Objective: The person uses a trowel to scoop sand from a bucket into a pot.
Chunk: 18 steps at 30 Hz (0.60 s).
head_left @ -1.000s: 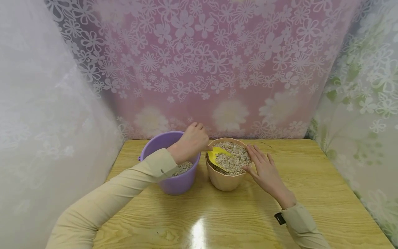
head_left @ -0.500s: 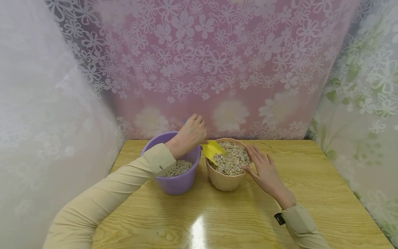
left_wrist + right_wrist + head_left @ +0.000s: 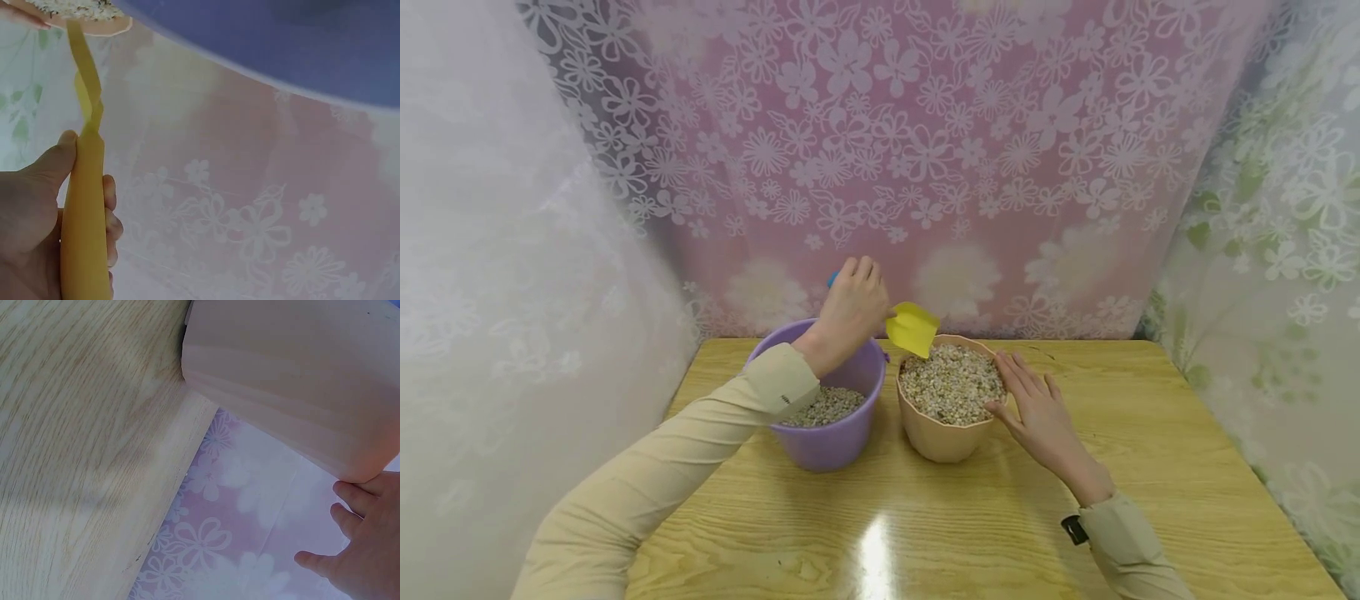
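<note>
My left hand (image 3: 852,307) grips the handle of a yellow scoop (image 3: 912,328), lifted above the left rim of a beige pot (image 3: 942,435) heaped with pale gravel (image 3: 951,383). In the left wrist view my left hand (image 3: 37,219) curls round the yellow handle (image 3: 82,219), blade pointing up toward the pot (image 3: 94,15). My right hand (image 3: 1037,408) rests with straight fingers against the pot's right rim; in the right wrist view its fingers (image 3: 350,500) touch the pot's wall (image 3: 294,381). A purple bucket (image 3: 827,442) with some gravel stands left of the pot.
Both containers stand near the back of a wooden table (image 3: 970,517). Flowered curtains close in the back (image 3: 925,167), left (image 3: 512,292) and right (image 3: 1285,250) sides. A dark watch (image 3: 1072,527) sits on my right wrist.
My left hand has lifted the scoop up out of the beige pot's gravel, from buried in it to hanging above the rim. The right hand has stayed on the pot.
</note>
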Tool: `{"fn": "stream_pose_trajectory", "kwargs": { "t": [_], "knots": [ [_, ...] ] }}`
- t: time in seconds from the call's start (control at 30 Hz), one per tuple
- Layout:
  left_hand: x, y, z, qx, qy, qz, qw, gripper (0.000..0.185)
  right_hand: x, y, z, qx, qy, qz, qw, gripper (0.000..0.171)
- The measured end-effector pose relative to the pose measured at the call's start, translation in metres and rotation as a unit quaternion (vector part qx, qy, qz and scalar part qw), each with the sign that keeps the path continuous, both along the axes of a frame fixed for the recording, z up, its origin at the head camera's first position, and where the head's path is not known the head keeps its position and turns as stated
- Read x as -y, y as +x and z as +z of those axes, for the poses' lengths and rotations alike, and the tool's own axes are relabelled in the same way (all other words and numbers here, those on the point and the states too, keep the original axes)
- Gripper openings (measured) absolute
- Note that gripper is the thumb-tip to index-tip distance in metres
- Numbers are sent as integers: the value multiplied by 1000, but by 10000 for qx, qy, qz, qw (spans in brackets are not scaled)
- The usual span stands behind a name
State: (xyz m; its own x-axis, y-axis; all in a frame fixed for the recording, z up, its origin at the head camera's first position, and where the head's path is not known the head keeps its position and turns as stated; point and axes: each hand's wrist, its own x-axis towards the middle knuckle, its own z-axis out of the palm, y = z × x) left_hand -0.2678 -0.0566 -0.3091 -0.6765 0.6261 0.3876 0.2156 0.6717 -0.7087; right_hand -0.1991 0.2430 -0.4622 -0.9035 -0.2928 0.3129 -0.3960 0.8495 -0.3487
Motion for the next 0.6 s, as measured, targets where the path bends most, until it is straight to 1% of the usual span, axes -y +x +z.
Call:
{"fn": "stream_pose_trajectory", "kwargs": {
  "t": [0.07,0.1,0.17,0.2,0.27,0.3,0.37,0.6],
  "knots": [
    [4,0,1,372,401,77,9985,54,0,0,-1,-8,-14,7,10000,76],
    [6,0,2,630,577,165,9962,55,0,0,-1,-29,-17,11,10000,76],
    [11,0,3,1139,970,348,9881,57,1,0,-2,-53,-23,11,10000,76],
    [14,0,3,1387,1171,451,9824,58,1,-1,-2,-75,-19,10,10000,76],
    [20,1,2,1698,1529,608,9717,59,2,-2,-2,-120,-12,23,9999,76],
    [24,2,2,1781,1667,666,9675,59,2,-2,-2,-116,-18,30,9999,76],
    [32,5,0,1841,1858,708,9626,60,1,-2,-2,-107,-7,40,9999,76],
    [64,19,-6,1775,2233,653,9562,59,1,-1,1,-80,165,72,9998,78]
  ]
}}
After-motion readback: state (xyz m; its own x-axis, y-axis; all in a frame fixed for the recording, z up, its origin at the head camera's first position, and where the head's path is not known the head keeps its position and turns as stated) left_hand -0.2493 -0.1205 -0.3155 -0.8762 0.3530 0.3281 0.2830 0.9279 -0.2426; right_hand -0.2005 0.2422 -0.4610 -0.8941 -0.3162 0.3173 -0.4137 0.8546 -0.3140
